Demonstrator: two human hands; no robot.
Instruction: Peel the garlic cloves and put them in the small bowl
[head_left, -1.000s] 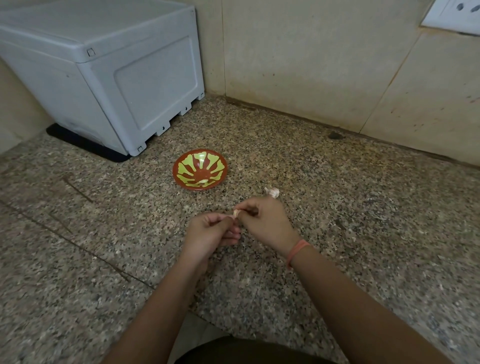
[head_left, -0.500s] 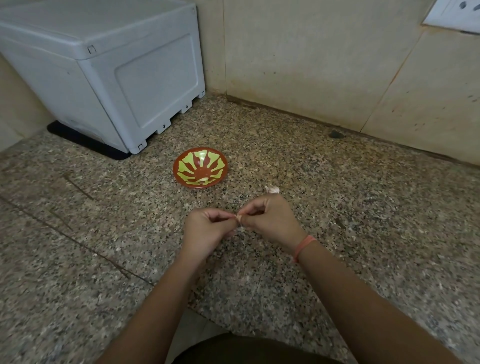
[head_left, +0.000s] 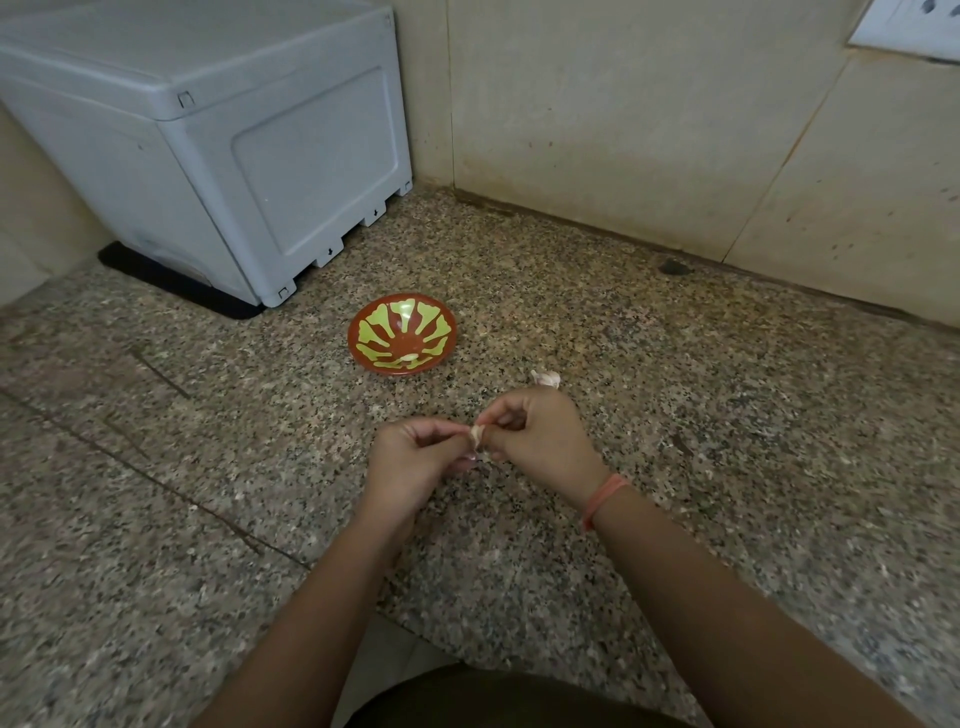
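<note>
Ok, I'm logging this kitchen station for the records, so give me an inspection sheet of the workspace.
Surface: speckled brown granite counter, with a thin dark line across its left part.
Job's things: small red bowl with yellow-green petals holds one pale clove; a second garlic clove is pinched between the left hand and the right hand; a pale garlic piece lies on the counter beyond the right hand.
Clutter: small dark spot near the wall's foot.
Grippers: both hands pinch the garlic clove, fingers curled; pink band on the right wrist.
Cables: nothing seen.
Surroundings: grey plastic box on a black mat in the corner; beige tiled wall; white socket plate at top right.
</note>
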